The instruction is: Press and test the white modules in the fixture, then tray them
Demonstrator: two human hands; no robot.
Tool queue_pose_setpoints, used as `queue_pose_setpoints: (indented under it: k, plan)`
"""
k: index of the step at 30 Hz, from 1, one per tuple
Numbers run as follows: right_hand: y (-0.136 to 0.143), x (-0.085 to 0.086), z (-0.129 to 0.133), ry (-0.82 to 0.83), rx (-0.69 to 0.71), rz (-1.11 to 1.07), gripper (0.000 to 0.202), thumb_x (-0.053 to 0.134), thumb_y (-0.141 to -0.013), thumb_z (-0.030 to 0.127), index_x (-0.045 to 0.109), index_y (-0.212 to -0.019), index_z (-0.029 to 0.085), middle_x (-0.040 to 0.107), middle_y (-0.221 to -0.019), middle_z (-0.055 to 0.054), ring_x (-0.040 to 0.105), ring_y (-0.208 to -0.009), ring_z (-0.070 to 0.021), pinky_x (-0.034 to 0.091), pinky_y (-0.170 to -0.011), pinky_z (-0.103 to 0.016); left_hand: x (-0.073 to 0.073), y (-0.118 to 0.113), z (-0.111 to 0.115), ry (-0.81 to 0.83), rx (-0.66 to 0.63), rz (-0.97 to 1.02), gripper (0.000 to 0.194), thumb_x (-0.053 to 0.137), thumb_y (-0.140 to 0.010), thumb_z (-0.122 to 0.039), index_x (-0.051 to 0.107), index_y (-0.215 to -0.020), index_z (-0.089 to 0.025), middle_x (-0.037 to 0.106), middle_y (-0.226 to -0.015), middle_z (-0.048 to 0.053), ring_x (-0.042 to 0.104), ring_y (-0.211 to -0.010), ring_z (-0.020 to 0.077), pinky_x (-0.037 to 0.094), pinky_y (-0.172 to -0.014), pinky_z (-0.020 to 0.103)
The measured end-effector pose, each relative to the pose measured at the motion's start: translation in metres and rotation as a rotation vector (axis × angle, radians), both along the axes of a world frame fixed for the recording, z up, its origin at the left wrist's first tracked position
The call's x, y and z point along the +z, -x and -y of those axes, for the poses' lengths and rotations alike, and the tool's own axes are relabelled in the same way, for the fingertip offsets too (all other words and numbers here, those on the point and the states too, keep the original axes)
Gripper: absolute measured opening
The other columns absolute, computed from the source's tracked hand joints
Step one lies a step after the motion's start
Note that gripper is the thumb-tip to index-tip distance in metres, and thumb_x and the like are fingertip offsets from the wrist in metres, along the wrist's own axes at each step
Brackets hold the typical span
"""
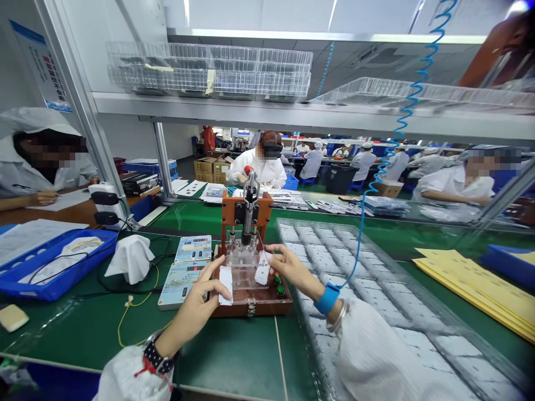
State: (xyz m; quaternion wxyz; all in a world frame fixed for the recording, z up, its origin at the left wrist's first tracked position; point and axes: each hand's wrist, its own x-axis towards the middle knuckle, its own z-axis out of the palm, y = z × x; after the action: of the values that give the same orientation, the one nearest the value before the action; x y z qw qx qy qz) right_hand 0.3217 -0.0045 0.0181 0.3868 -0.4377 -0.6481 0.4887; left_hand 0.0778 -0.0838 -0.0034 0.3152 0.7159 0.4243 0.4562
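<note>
A narrow white plate (225, 285) sits over the left part of the clear block (244, 274) on a brown hand press (261, 309); the left hand (199, 296) holds it, thumb and fingers close together at its edges. A second white plate (262, 269) stands tilted on the block's right part, pinched by the fingertips of the right hand (290, 266). Two green buttons (280, 290) are just beside that hand. Left of the press lie two meter boxes (178, 285); to its right, a clear tray (310, 352) holds rows of white pieces on the green table (228, 351).
</note>
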Motion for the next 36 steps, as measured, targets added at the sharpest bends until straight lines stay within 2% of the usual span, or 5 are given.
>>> queue_pose_setpoints:
  k: [5,13,19,27,36]
  plan:
    - [0.011,-0.002,-0.018,-0.080,0.005,0.122,0.036,0.056,-0.074,0.038,0.052,-0.099,0.012,0.055,-0.056,0.002,0.051,-0.051,-0.0137,0.040,-0.049,-0.026,0.002,-0.003,-0.022,-0.015,0.024,-0.332,0.033,0.039,-0.073,-0.006,0.068,-0.077,-0.022,0.038,-0.143,0.003,0.022,-0.135,0.0275,0.014,-0.108,0.055]
    - [0.025,-0.007,-0.011,-0.346,-0.102,0.300,0.017,0.056,-0.078,0.020,0.064,-0.092,0.017,0.061,-0.096,-0.010,0.051,-0.096,-0.0260,0.038,-0.090,-0.043,0.014,0.002,-0.045,0.108,-0.121,-0.443,0.042,0.048,-0.082,-0.016,0.062,-0.118,-0.032,0.033,-0.147,0.003,0.017,-0.138,0.0309,0.008,-0.110,0.054]
    - [0.007,-0.003,-0.004,-0.376,0.164,0.439,0.045,0.072,-0.070,0.040,0.062,-0.111,0.026,0.048,-0.131,-0.009,0.036,-0.123,-0.0323,0.026,-0.102,-0.051,0.011,0.006,-0.043,0.059,-0.150,-0.384,0.037,0.056,-0.085,-0.040,0.058,-0.122,-0.036,0.037,-0.145,0.002,0.021,-0.137,0.0311,0.008,-0.110,0.052]
    - [0.003,-0.001,0.001,-0.387,0.159,0.423,0.051,0.073,-0.069,0.047,0.062,-0.113,0.024,0.051,-0.127,-0.011,0.039,-0.122,-0.0306,0.029,-0.101,-0.047,0.015,-0.001,-0.048,0.014,-0.122,-0.377,0.042,0.061,-0.082,-0.038,0.057,-0.124,-0.032,0.039,-0.143,0.006,0.023,-0.135,0.0314,0.011,-0.110,0.050]
    - [0.004,-0.009,0.002,-0.446,0.175,0.461,0.033,0.066,-0.076,0.044,0.065,-0.105,0.027,0.052,-0.129,-0.007,0.036,-0.123,-0.0309,0.023,-0.103,-0.051,0.010,0.002,-0.054,0.122,-0.185,-0.369,0.041,0.054,-0.086,-0.039,0.054,-0.126,-0.034,0.032,-0.147,0.003,0.019,-0.138,0.0258,0.001,-0.112,0.046]
